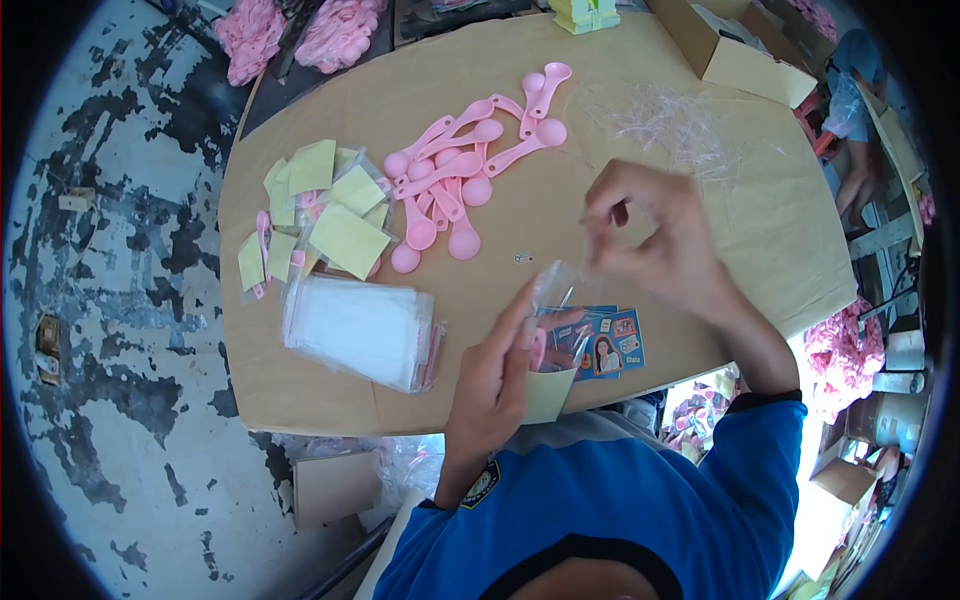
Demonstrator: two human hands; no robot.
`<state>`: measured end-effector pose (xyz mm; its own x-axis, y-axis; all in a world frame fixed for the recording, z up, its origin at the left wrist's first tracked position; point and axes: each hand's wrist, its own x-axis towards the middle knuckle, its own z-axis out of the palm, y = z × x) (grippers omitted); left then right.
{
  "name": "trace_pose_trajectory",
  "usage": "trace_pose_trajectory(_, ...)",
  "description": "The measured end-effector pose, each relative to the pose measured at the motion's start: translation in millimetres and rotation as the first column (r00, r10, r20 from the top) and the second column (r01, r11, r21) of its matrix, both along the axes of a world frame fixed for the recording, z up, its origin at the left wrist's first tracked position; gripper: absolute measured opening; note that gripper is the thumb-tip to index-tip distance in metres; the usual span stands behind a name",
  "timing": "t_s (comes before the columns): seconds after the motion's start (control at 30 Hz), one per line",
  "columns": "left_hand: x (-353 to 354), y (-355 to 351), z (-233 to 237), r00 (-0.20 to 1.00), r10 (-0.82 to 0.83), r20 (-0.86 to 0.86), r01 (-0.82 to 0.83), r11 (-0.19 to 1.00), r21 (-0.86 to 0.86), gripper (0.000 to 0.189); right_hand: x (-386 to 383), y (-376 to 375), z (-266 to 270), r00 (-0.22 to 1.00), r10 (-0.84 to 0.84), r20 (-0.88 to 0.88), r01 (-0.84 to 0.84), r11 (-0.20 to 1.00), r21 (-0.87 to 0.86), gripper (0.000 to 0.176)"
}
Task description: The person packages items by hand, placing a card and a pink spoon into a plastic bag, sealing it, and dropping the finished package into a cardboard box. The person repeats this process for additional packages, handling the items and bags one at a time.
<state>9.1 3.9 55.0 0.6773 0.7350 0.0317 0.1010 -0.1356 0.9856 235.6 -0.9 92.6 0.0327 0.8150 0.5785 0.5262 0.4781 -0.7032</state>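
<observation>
My left hand (492, 385) grips a clear plastic bag (556, 290) near the table's front edge. Inside it are a pink measuring spoon (538, 348) and a pale yellow paper (547, 396). To the right of the bag's mouth, my right hand (648, 225) is raised with thumb and fingers pinched together, a little blurred. Whatever thin thing it may hold does not show clearly. Blue printed cards (622, 345) lie just right of the bag, partly behind it. A tiny metallic-looking item (523, 258) rests beyond my left hand.
Pink measuring spoons (460, 165) are heaped mid-table. Filled bags with yellow papers (348, 240) lie left, above a stack of clear bags (355, 330). Clear plastic strips (668, 125) are scattered at the back right, near a cardboard box (740, 55). Another person (855, 130) is at far right.
</observation>
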Motion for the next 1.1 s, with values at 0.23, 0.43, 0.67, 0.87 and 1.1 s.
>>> trace_pose_trajectory(0.23, -3.7, 10.2, -4.4, 0.853, 0.327, 0.406, -0.141, 0.894, -0.425, 0.035, 125.8, -7.3, 21.4, 0.824, 0.485, -0.293, -0.563, 0.764, -0.316, 0.013)
trace_pose_trajectory(0.43, -3.4, 17.7, -20.1, 0.798, 0.421, 0.431, -0.297, 0.898, -0.325, 0.032, 104.1, 13.7, 9.5, 0.804, -0.543, 0.243, 0.498, 0.838, 0.225, 0.023)
trace_pose_trajectory(0.67, 5.4, 17.6, -28.2, 0.858, 0.346, 0.379, -0.318, 0.938, -0.137, 0.037, -19.3, -4.3, -7.1, 0.921, 0.365, -0.136, -0.39, 0.864, -0.319, 0.036)
trace_pose_trajectory(0.87, 4.8, 17.3, -25.0, 0.837, 0.364, 0.409, -0.244, 0.917, -0.316, 0.03, -28.1, 0.5, -25.4, 0.908, 0.307, -0.285, -0.391, 0.866, -0.311, 0.019)
trace_pose_trajectory(1.1, 11.9, 13.1, -15.5, 0.838, 0.435, 0.328, -0.424, 0.899, -0.109, 0.025, -25.6, 4.0, -31.2, 0.868, 0.387, -0.311, -0.481, 0.812, -0.331, 0.019)
